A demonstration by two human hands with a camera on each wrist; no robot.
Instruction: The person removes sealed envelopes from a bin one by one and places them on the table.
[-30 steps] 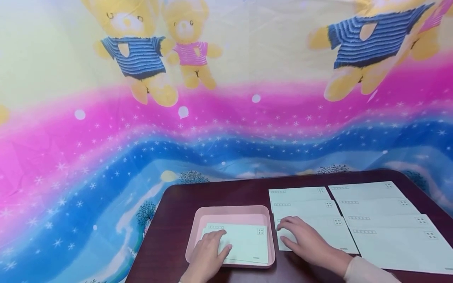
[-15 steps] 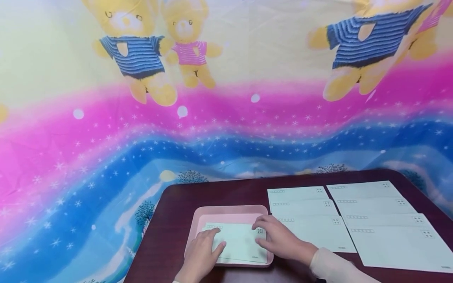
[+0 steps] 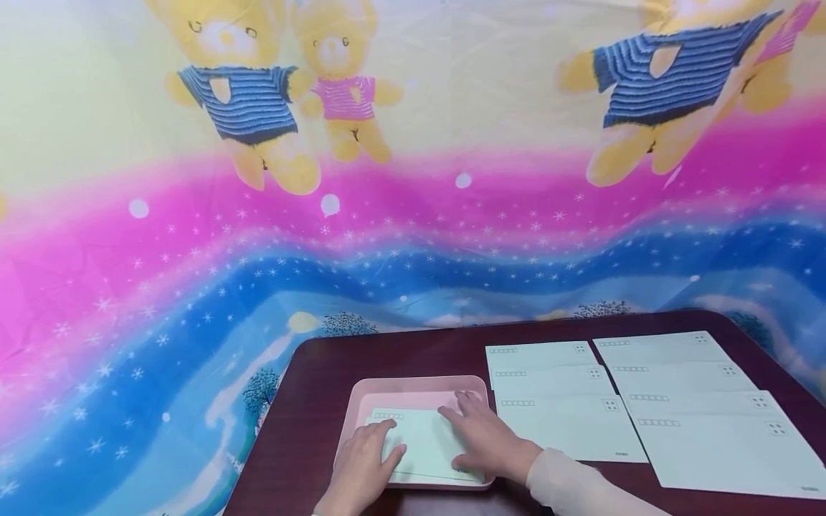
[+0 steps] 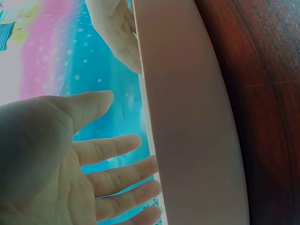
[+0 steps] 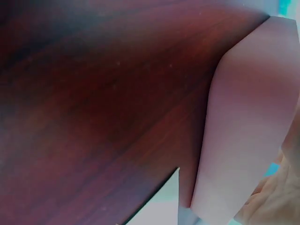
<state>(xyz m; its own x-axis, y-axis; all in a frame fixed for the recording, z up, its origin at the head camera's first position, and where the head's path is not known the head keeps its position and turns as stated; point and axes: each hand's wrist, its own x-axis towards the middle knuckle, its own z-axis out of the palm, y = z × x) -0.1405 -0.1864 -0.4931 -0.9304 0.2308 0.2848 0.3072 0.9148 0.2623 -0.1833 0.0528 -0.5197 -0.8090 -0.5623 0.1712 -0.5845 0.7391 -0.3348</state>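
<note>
A pale pink tray (image 3: 413, 385) holds a small pile of white envelopes (image 3: 422, 437). My left hand (image 3: 364, 459) lies over the left side of the pile, thumb spread from the fingers. In the left wrist view the left hand's fingers (image 4: 115, 180) extend loosely to the tray's rim, and the tray's outer wall (image 4: 187, 112) fills the middle. My right hand (image 3: 487, 437) is spread over the right part of the pile, hiding the top envelope's right edge. The right wrist view shows the tray's wall (image 5: 248, 122) with part of the right hand (image 5: 274, 194) behind it.
Right of the tray, overlapping envelopes lie in two columns, a nearer column (image 3: 561, 423) and a far-right column (image 3: 729, 451). The dark wooden table (image 3: 284, 430) has rounded far corners. Behind it hangs a cloth (image 3: 387, 179) printed with teddy bears.
My right hand has moved left, from the nearer column of envelopes to over the pile in the tray. My left hand has stayed almost in place.
</note>
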